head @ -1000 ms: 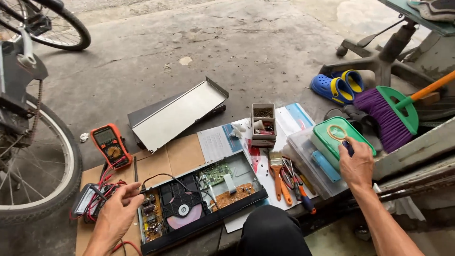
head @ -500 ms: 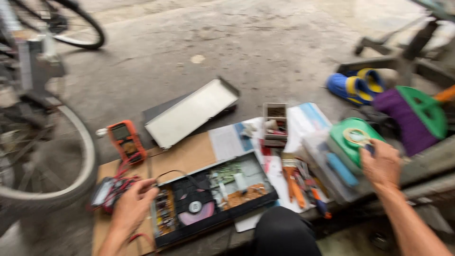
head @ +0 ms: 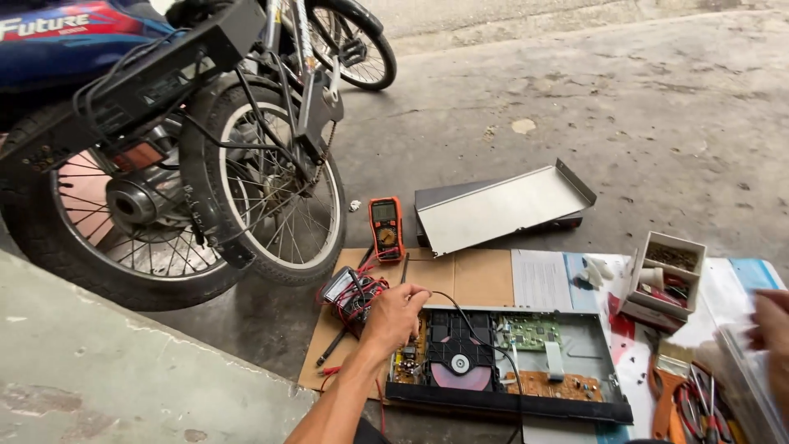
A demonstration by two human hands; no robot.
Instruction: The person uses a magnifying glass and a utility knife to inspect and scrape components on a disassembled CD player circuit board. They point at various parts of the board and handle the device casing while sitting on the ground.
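The left hand [head: 397, 312] rests at the left end of the opened disc player [head: 505, 362], its fingers curled loosely over the corner where a thin black wire [head: 460, 306] loops across the chassis; they seem to pinch that wire or a probe tip, though the knuckles hide the contact and I cannot tell for sure. The player is a shallow metal tray lying with its long axis left to right across the person's front, so everything inside it lies to the right of those fingers: first the black disc drive with its shiny pink disc [head: 457, 372], then the green circuit board [head: 530, 332] and the brown one [head: 552, 385] nearer the front edge. The left hand is by far the nearer; the right hand [head: 771, 325] sits well apart at the right edge of the view, blurred, its fingers too smeared to say whether they are open or gripping. Just left of the left hand lies a tangle of red and black leads [head: 352, 296] on flat brown cardboard [head: 460, 275], and beyond it an orange meter [head: 385, 226] stands on the rough concrete. The removed lid [head: 501, 205], smooth bent sheet metal, lies farther back, near a spoked motorbike wheel [head: 271, 205].
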